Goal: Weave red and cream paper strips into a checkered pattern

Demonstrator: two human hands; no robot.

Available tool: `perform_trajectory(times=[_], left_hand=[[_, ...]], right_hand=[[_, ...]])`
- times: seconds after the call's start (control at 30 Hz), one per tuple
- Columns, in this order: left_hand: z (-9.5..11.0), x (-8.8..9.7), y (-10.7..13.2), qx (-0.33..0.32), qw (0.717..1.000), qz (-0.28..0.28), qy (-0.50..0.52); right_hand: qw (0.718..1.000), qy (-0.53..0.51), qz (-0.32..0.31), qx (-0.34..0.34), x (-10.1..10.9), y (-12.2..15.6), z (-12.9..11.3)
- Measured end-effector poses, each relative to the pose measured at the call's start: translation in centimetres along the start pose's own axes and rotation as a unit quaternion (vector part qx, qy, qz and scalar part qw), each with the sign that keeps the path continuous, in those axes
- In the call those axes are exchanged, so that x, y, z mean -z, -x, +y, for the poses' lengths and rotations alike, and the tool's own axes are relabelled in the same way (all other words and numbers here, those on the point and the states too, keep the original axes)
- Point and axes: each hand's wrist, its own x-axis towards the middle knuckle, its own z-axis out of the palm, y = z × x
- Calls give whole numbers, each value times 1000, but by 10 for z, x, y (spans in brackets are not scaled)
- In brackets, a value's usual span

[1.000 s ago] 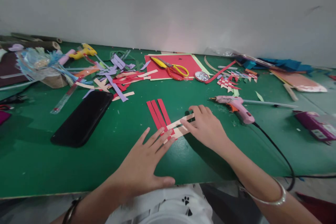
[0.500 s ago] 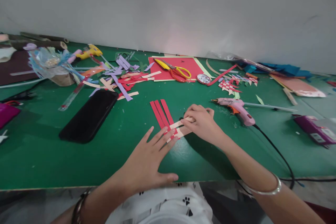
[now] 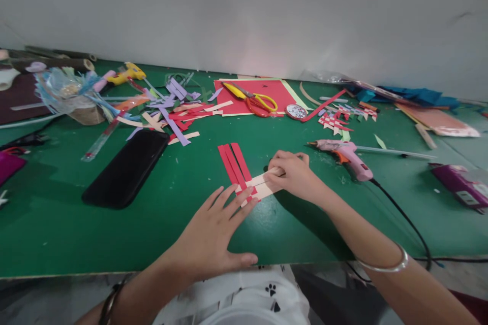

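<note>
Red paper strips (image 3: 233, 161) and cream paper strips (image 3: 264, 188) cross one another in a small weave on the green table. My left hand (image 3: 213, 231) lies with its fingers spread, the fingertips pressing on the woven corner and the thumb stretched out to the right. The free ends of the cream strips run into my right hand (image 3: 295, 176), whose thumb and fingers are pinched on them. The curled fingers hide the strips' far ends. Three red ends point away from me.
A black phone (image 3: 126, 168) lies left, near scattered paper strips (image 3: 179, 111). Scissors (image 3: 249, 97) rest on red paper (image 3: 280, 92) behind. A pink glue gun (image 3: 346, 155) with its cord lies right, by a purple object (image 3: 459, 185). A yellow glue gun (image 3: 127, 75) is far left.
The cream strips now lie closer together, with more of their length showing by my right hand. My left hand stays pressed on the weave. The view has shifted slightly.
</note>
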Motion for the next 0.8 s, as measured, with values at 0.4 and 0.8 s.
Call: perform_trajectory(times=[0.4, 0.8], left_hand=[[-3, -2, 2, -27, 998, 48, -33], [-4, -2, 0, -17, 994, 86, -69]], right_hand=[[997, 70, -8, 12, 9, 5, 3], [987, 44, -35, 149, -1, 6, -14]])
